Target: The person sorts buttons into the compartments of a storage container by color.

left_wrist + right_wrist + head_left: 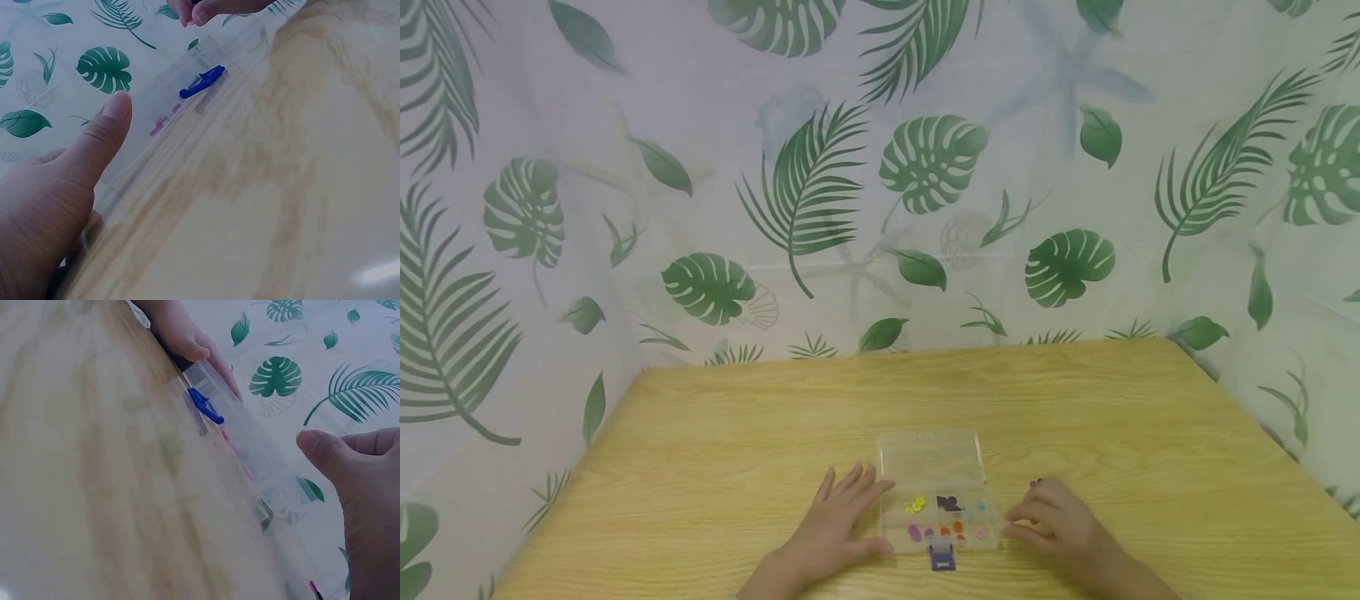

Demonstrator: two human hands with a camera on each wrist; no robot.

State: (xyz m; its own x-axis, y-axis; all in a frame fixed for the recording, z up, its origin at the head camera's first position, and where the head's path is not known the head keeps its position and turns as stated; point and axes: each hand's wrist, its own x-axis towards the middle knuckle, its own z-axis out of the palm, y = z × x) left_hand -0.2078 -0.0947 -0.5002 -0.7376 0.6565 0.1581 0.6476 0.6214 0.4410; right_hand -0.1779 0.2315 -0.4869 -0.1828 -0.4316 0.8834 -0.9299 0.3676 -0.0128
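A clear plastic compartment box (pixel 925 521) sits on the table with its transparent lid (pixel 931 458) laid back and its blue latch (pixel 942 557) toward me. Small round pieces lie inside, sorted by colour: yellow (pixel 916 505), dark (pixel 950 503), purple (pixel 914 532), orange (pixel 957 527), light blue and pink. My left hand (pixel 835 525) rests at the box's left side, fingers spread and straight. My right hand (pixel 1063 525) is just beyond the right side, thumb and forefinger tips close together. Whether anything tiny is between them cannot be made out.
Small purple and dark pieces (pixel 1037 482) lie on the wooden table (pixel 760 433) just past my right hand, partly hidden by it. A leaf-printed cloth (pixel 850 208) hangs behind the table and along its sides.
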